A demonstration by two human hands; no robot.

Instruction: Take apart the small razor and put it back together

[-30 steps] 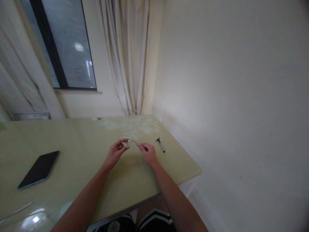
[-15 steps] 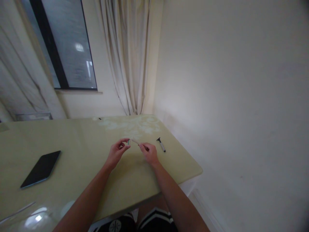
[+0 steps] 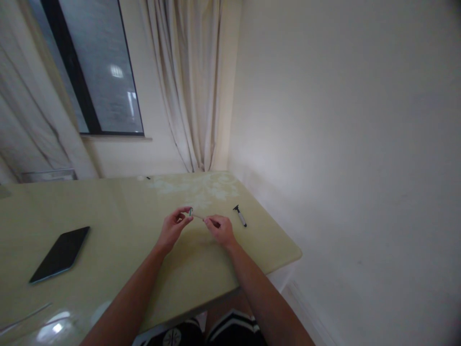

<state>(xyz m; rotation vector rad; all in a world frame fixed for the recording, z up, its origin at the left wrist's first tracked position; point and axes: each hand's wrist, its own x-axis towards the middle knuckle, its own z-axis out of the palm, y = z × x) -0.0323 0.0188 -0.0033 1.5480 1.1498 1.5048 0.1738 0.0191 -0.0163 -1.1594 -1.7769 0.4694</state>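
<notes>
One small block [image 3: 190, 212] is pinched in the left hand [image 3: 172, 230], mid-frame; the right hand [image 3: 222, 230] pinches a thin stick [image 3: 198, 216]. Poking hard could knock the block loose.

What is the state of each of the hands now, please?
Left hand: closed, pinching a small dark-and-silvery rectangular piece.
Right hand: closed, holding a thin pale stick, material unclear.

Two hands [image 3: 172, 228] [image 3: 221, 229], one small piece [image 3: 190, 212], one stick [image 3: 198, 216], one razor [image 3: 240, 217]
One tablet [image 3: 60, 254], lower left; one window [image 3: 103, 62], upper left; two curtains [image 3: 30, 96] [image 3: 192, 86].
</notes>
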